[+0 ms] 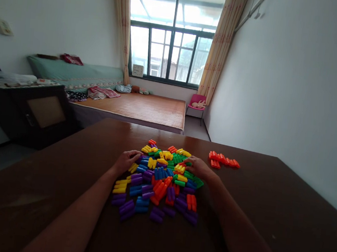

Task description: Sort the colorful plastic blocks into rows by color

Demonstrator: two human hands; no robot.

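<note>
**Both hands rest on a heap of coloured blocks**

At far left a dark cabinet stands beside a low bed. On the brown table, the left hand lies palm-down at the left edge of the pile of plastic blocks, fingers loosely curved over yellow pieces, gripping nothing. The right hand rests on the pile's right edge, fingers slightly spread, holding nothing. Further right, a short row of orange blocks lies apart from the heap.

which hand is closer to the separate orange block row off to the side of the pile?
Right. The right hand rests on the pile's right edge, just left of the orange row. The left hand sits on the pile's far left edge.
</note>
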